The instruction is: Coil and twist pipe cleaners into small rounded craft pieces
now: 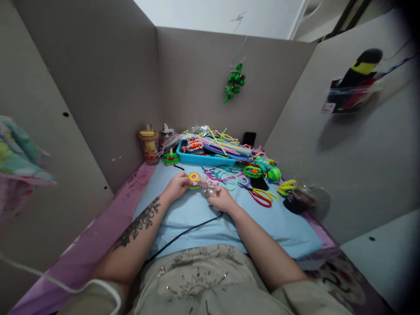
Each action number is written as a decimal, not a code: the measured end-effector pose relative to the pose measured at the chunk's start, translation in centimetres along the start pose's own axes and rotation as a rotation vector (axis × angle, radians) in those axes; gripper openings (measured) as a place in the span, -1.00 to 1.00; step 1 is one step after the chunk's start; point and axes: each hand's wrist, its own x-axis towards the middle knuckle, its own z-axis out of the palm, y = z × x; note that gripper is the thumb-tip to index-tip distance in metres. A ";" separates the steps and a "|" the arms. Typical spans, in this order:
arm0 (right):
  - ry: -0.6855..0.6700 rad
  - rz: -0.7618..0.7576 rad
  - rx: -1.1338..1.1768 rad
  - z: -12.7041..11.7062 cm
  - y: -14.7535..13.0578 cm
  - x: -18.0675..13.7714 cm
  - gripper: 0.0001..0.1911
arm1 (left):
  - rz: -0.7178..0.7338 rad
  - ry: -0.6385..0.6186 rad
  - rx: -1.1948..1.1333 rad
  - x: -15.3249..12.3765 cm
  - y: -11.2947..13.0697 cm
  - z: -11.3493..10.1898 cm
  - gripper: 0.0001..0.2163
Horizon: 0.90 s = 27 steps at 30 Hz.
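My left hand (177, 185) is closed round one end of a small pipe-cleaner piece (198, 180) that has a yellow and pink ring and a pale pink fuzzy strand. My right hand (221, 199) pinches the other end of that strand. Both hands rest on a light blue cloth (282, 225) in front of me. My left forearm bears a dark tattoo.
A blue tray (183, 157) heaped with coloured pipe cleaners stands at the back. Loose pipe-cleaner loops (262, 197), green fuzzy figures (171, 158), a small jar (150, 146), a black phone (249, 139) and a clear lidded pot (303, 199) lie around. Grey panels wall the desk. A black cable (183, 234) crosses the cloth.
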 end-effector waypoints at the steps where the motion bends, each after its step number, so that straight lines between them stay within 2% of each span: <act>1: -0.002 0.000 -0.003 0.0 0.1 0.0 -0.76 | 0.002 0.001 -0.001 0.0 0.0 0.0 -0.91; 11: -0.004 0.061 0.015 0.0 -0.2 -0.1 -0.77 | 0.016 0.004 0.000 -0.1 -0.2 0.1 -0.91; 19: 0.072 0.027 0.038 0.1 0.4 0.3 -0.90 | 0.009 0.000 -0.005 -0.1 -0.1 0.0 -0.91; 27: 0.084 -0.030 0.096 -0.1 0.0 0.2 -0.80 | -0.032 0.006 -0.035 0.0 0.9 -0.4 -0.94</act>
